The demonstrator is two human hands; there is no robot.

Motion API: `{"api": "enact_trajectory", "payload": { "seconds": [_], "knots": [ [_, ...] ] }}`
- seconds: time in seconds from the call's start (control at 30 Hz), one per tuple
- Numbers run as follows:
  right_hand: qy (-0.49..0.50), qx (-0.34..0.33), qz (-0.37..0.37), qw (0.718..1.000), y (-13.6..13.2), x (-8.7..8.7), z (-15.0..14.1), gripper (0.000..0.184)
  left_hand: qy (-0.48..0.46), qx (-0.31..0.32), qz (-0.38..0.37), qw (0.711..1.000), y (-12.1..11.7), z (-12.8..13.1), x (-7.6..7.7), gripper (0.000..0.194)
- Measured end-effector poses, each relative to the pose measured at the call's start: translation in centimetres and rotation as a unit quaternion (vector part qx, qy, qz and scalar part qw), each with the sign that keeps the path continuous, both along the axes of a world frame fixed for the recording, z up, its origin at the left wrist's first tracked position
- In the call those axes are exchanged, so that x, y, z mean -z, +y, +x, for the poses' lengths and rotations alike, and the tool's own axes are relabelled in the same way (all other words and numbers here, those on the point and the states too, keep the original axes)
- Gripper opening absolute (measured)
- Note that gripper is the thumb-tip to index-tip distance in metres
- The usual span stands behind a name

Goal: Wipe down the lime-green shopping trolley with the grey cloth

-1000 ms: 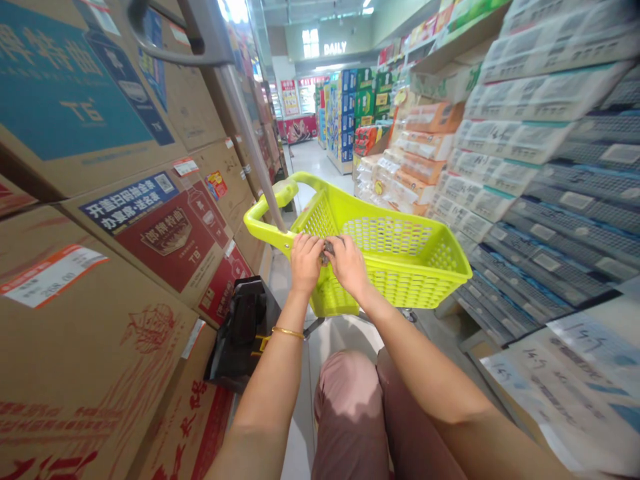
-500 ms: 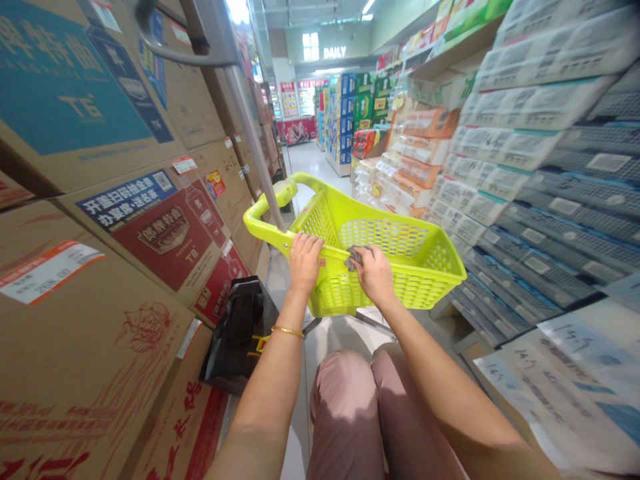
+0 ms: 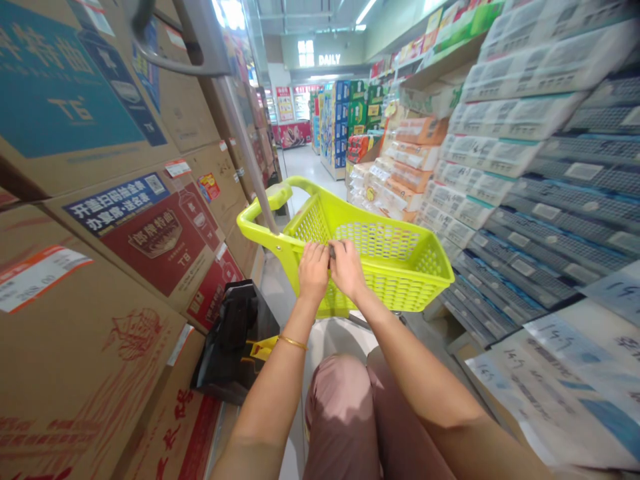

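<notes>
A lime-green shopping basket (image 3: 410, 290) with perforated walls stands in front of my knees, its looped handle (image 3: 260, 207) at the left end. My left hand (image 3: 314, 272) is closed over the near rim, fingers hooked on the top edge. Right beside it, my right hand (image 3: 349, 269) presses a crumpled grey cloth (image 3: 332, 252) against the same rim. Most of the cloth is hidden under the fingers. The inside of the basket shows only bare green plastic.
Stacked cartons (image 3: 145, 247) wall the left side. A black bag (image 3: 233, 340) sits on the floor below them, and a grey metal pole (image 3: 250, 147) rises past the basket handle. Packaged paper goods (image 3: 520, 207) are piled high on the right. A tiled aisle (image 3: 307, 163) runs ahead.
My right hand has slid left along the rim with the cloth, closing up to my left hand. The left hand has shifted slightly right along the rim. The view has turned a little.
</notes>
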State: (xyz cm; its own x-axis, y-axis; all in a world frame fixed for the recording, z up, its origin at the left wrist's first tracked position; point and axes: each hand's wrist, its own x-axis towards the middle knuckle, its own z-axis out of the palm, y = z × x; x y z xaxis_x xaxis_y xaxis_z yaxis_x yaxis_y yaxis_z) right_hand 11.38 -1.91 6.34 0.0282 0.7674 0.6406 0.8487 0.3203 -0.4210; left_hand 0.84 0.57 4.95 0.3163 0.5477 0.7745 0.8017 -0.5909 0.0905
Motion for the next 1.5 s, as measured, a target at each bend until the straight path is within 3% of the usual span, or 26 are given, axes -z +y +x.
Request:
{"api": "enact_trajectory", "payload": {
  "seconds": [0.37,0.67,0.83,1.07,1.27,1.5],
  "knots": [
    [-0.067,0.027,0.027,0.997,-0.8,1.5,1.9,0.036,0.003,0.005,0.021,1.000,0.6,-0.2,0.2,0.022],
    [-0.055,0.068,0.040,0.995,-2.6,3.0,5.1,0.032,-0.010,0.005,0.009,1.000,0.2,0.0,0.2,0.026],
    [-0.036,0.069,0.043,0.996,-2.2,2.5,3.7,0.034,-0.026,-0.002,0.000,1.000,-0.1,0.4,0.3,0.025],
    [-0.028,0.012,0.009,1.000,-0.3,0.6,0.3,0.041,-0.031,0.005,-0.013,0.999,-0.4,0.2,-0.2,0.026],
    [-0.056,0.001,-0.002,0.998,-1.0,0.9,1.1,0.035,-0.015,-0.001,0.002,1.000,-0.4,-0.2,-0.4,0.024],
    [-0.075,0.048,0.026,0.996,-1.8,2.0,2.5,0.033,-0.018,-0.011,0.020,1.000,-0.3,0.1,-0.1,0.024]
  ]
}}
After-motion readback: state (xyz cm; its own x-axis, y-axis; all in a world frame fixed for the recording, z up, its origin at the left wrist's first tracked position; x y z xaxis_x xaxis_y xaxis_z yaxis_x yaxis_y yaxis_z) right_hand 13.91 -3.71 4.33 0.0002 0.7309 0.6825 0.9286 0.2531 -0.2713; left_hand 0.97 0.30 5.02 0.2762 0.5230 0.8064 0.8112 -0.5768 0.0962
